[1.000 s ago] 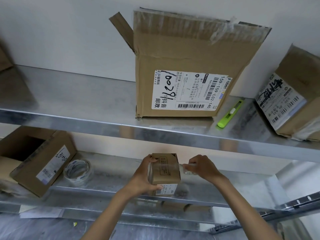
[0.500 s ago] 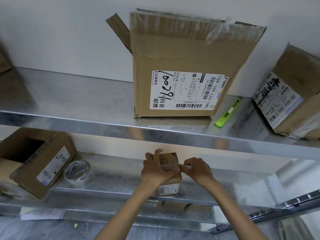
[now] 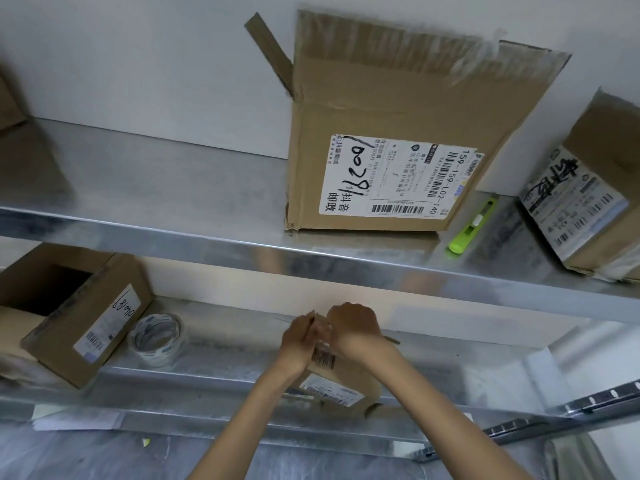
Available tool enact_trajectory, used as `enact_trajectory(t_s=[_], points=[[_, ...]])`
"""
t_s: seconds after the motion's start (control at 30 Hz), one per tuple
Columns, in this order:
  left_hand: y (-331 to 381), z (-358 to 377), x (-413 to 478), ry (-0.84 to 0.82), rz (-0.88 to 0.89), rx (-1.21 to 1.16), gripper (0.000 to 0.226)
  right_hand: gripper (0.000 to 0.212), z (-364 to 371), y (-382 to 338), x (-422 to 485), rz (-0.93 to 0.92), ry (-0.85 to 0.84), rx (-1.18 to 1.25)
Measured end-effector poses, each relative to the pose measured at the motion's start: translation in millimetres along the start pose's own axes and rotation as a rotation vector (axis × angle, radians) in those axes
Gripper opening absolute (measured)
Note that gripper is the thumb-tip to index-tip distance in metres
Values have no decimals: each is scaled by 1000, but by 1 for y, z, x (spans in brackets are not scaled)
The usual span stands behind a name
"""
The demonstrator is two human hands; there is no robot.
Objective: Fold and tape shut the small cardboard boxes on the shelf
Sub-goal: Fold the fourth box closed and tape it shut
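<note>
Both hands meet over a small cardboard box (image 3: 341, 388) that sits at the front edge of the lower shelf (image 3: 225, 344), about midway along it. The left hand (image 3: 300, 341) lies against the box's left upper side with its fingers curled in over the top. The right hand (image 3: 353, 329) covers the top from the right, fingers bent down onto the cardboard; whether either hand pinches tape or only presses the box cannot be told, since the hands are blurred and overlap. A barcode label shows on the box just below the hands, and a white label on its lower front face.

Toward the left end of the lower shelf stands a roll of clear tape (image 3: 156, 339), just beside an open labelled carton (image 3: 74, 315) lying tilted at the far left. On the upper shelf (image 3: 173, 188) a large open box (image 3: 398, 133) stands against the wall, a green utility knife (image 3: 472, 226) lies just right of it near the front edge, and another labelled box (image 3: 588, 199) leans at the right end.
</note>
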State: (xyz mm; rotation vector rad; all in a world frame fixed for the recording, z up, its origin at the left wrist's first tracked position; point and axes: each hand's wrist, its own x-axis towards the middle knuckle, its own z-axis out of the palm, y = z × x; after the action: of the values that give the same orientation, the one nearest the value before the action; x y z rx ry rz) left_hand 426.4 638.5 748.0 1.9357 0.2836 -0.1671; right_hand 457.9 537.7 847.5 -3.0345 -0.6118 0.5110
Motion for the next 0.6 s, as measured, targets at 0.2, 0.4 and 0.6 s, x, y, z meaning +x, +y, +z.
enact_trajectory(t_s=[0.2, 0.4, 0.6], points=[[-20, 10, -16, 133, -95, 179, 37, 30, -5, 0, 5, -104, -197, 236], [-17, 13, -14, 189, -93, 429, 39, 43, 17, 33, -17, -274, 55, 313], [-18, 14, -14, 207, -126, 532, 44, 29, 51, 36, -15, -292, 486, 51]])
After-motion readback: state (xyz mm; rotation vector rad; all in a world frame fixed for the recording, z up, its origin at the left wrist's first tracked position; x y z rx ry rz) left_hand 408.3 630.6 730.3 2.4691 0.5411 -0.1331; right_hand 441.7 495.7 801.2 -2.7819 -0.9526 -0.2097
